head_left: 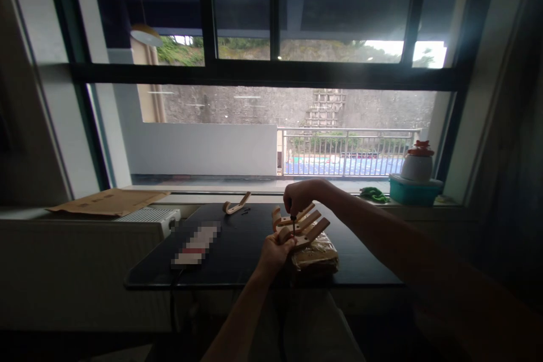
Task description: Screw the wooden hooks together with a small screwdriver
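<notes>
Your right hand (300, 197) is curled into a fist around the top of a slim, dark-shafted screwdriver (293, 227), upright with its tip down at the nearest hook (316, 232), smooth pale wood bent into a J. Your left hand (274, 251) pinches that hook's curled end, thumb against fingers. Two more hooks (309, 220) lie behind it on a brown block (317, 261) in shiny, crinkled film. Farther left on the dark, smooth table (229, 271) lie a loose hook (238, 203) and small dark screws (246, 211)
</notes>
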A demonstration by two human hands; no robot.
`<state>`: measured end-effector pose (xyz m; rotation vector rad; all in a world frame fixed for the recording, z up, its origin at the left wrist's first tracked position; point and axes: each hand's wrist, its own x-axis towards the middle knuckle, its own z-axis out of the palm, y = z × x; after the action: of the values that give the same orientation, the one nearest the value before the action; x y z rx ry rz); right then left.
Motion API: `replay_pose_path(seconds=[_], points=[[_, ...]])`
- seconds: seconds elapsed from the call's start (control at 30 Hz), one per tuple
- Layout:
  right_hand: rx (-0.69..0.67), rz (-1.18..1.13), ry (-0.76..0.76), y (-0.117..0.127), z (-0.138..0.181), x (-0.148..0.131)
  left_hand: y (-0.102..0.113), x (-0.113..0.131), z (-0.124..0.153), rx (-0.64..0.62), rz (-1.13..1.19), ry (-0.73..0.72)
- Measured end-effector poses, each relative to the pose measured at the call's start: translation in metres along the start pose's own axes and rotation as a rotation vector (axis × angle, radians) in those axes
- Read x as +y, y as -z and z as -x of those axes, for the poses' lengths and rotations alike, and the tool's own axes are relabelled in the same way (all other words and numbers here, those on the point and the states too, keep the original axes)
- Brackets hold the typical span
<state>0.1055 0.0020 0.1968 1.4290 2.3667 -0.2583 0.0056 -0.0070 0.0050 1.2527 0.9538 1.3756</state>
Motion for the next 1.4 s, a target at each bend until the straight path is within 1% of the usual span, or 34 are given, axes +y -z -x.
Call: replay_pose_path(seconds=[0.1, 0.2, 0.3, 0.37, 0.53, 0.8, 1.1, 1.4], points=[[0.024, -0.01, -0.023, -0.007, -0.006, 0.004, -0.001, 0.001, 0.001, -0.002, 0.01, 0.015], [0.048, -0.03, -0.039, -0.014, -0.01, 0.017, -0.001, 0.002, 0.002, -0.005, 0.019, 0.013], [0.042, -0.063, -0.024, -0.016, -0.011, 0.029, -0.001, 0.004, 0.002, -0.012, 0.025, 0.0], [0.043, -0.078, -0.006, -0.015, -0.011, 0.032, 0.0, 0.003, 0.002, -0.014, 0.026, -0.005], [0.047, -0.092, 0.038, -0.015, -0.012, 0.028, 0.001, -0.001, 0.0, -0.018, 0.028, 0.011], [0.056, -0.109, 0.06, -0.015, -0.011, 0.026, 0.001, -0.005, -0.002, -0.041, 0.048, 0.027], [0.138, -0.141, 0.094, -0.017, 0.0, 0.014, 0.002, -0.003, -0.002, -0.063, 0.037, 0.012], [0.111, -0.208, 0.087, -0.013, 0.004, 0.024, 0.003, -0.002, -0.001, -0.054, 0.035, 0.022]])
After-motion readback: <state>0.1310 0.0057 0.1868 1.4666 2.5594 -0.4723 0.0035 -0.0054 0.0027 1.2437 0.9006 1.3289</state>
